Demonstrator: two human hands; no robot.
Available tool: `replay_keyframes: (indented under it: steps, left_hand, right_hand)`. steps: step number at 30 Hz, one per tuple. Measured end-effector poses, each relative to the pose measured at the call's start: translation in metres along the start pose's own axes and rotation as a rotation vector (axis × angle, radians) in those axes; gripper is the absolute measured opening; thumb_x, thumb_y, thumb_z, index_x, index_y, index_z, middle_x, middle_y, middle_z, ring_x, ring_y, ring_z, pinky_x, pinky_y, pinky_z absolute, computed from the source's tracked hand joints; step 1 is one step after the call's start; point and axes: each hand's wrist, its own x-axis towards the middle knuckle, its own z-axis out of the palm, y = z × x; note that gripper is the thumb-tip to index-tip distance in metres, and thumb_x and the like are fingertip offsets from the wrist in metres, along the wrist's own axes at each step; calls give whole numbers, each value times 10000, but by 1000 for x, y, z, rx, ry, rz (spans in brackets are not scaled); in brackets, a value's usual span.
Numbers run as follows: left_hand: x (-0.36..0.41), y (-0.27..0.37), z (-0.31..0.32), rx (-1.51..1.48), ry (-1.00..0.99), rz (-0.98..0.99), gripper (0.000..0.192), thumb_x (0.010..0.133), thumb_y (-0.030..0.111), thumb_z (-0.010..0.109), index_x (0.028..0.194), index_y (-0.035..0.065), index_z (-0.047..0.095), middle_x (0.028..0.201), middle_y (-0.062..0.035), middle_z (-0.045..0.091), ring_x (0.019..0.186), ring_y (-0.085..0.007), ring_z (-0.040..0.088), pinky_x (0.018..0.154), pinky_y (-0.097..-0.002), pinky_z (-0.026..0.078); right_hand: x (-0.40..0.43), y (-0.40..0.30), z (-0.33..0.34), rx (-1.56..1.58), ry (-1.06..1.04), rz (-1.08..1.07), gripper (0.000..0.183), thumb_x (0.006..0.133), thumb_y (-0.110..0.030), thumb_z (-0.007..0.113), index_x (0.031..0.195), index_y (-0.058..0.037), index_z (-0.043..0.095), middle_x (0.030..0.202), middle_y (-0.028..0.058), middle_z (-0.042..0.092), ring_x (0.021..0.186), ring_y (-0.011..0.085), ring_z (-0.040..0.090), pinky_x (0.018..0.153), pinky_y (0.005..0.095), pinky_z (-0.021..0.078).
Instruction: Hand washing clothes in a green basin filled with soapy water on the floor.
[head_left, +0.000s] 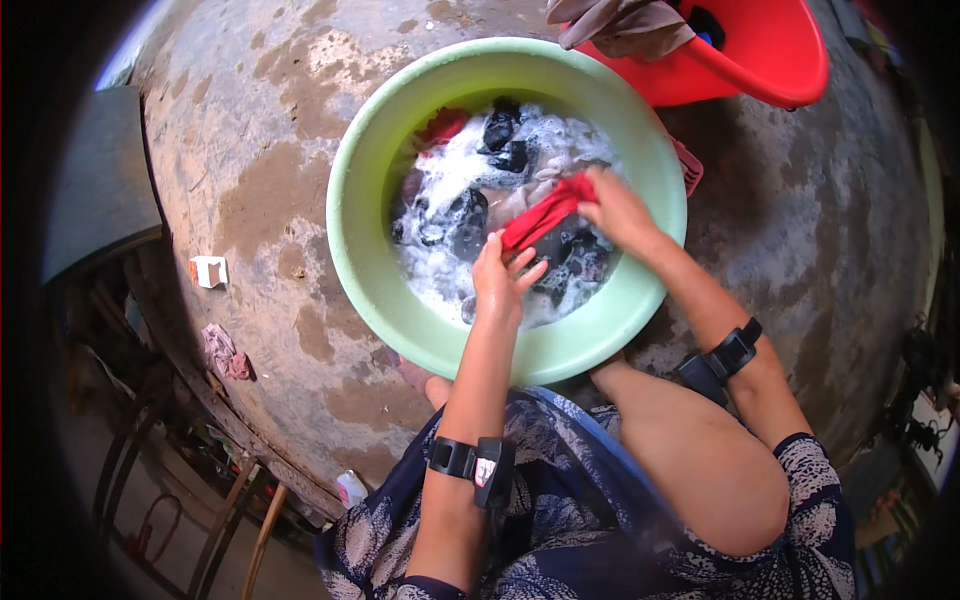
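Note:
A wet red cloth (546, 216) is stretched slantwise between my two hands, above the suds. My left hand (498, 281) has its lower end near the thumb and forefinger, the other fingers spread. At the upper end, my right hand (621, 213), slightly blurred, grips the bunched fabric. Both hands are over a large pale green plastic basin (360, 262). White foam (442, 281) covers much of the water inside. Dark garments (469, 217) and another red piece of fabric (444, 126) poke through the foam; their lower parts are hidden.
A red plastic tub (765, 52) stands beyond the basin at upper right, greyish-brown fabric (626, 26) draped over its rim. A pink plastic object (688, 169) shows beside the basin. On the stained floor at left lie a small box (208, 271) and a crumpled cloth (225, 352).

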Motion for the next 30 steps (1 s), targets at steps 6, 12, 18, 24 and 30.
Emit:
replay_keyframes:
  steps: [6,12,18,24,30]
  left_hand:
    - [13,-2,-19,-127,-13,-65,363,884,353,420,1012,20,488,1009,-121,509,955,-272,462,788,-461,461]
    - [12,33,-4,-299,-286,-38,347,859,442,439,860,104,521,784,-67,570,704,-181,555,657,-323,473]
    - [25,36,-13,-503,-515,28,256,885,360,429,822,130,524,792,-37,534,794,-150,500,696,-306,440]
    - [-30,53,55,-265,-56,108,268,883,355,420,804,112,502,644,-20,504,506,-125,482,398,-249,374]
    - [-54,65,76,-6,-52,184,291,893,341,414,676,147,418,559,19,434,402,-78,392,324,-208,259]
  right_hand:
    - [7,-72,-33,675,-511,327,333,697,-155,559,981,-4,472,757,105,556,602,232,552,538,323,451]
    - [-7,-129,-25,768,-542,-225,375,730,-228,588,1050,-76,463,880,119,534,752,239,561,747,332,433]
    - [-5,-153,-30,245,42,-583,328,727,-300,627,949,-90,506,722,113,573,606,276,571,532,357,457]
    - [18,-124,-22,57,172,-465,218,780,-300,555,793,-87,513,561,81,537,497,250,556,453,354,438]
    - [29,-80,-18,502,-154,105,352,855,-350,447,732,-36,547,646,171,555,636,276,562,591,371,410]
